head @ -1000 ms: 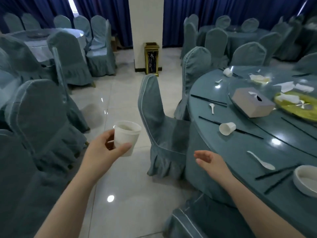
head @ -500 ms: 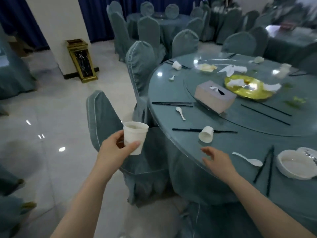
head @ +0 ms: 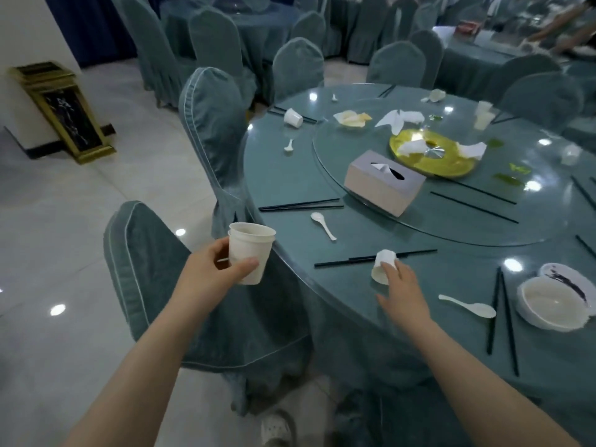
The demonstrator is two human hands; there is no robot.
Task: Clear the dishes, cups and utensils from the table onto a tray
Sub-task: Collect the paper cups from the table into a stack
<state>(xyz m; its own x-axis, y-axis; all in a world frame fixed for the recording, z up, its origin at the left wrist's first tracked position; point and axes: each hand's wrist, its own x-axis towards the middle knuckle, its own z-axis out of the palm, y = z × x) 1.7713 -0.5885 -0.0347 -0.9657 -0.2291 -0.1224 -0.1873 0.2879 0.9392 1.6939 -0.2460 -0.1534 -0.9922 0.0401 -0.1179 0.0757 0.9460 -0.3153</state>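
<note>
Tipped cup (head: 382,266): white paper cup on its side on the counter (head: 371,317), lying across a pair of black chopsticks (head: 348,260).
Right hand (head: 403,293): over the counter just beside the tipped cup, fingers (head: 392,267) spread loosely and touching its side, not yet curled round it.
Left hand (head: 214,274): off the counter's edge, left of the tipped cup, over a covered chair (head: 180,285); thumb and fingers wrapped round stacked white cups (head: 250,256), held upright.
Near spoon (head: 469,307): white, right of the tipped cup, with two more black chopsticks just beyond it.
Bowl (head: 548,303): white, further right of the tipped cup, resting on a plate (head: 561,275) with dark smears.
Far spoon (head: 323,224): white, behind the tipped cup, with another chopstick pair behind that.
Tissue box (head: 383,182): behind and right of the tipped cup, on the glass turntable (head: 419,227).
Yellow dish (head: 435,156): beyond the tissue box, crumpled napkins on it.
Other cup (head: 293,117): white, on its side at the far left of the counter, well apart from the tipped cup.
</note>
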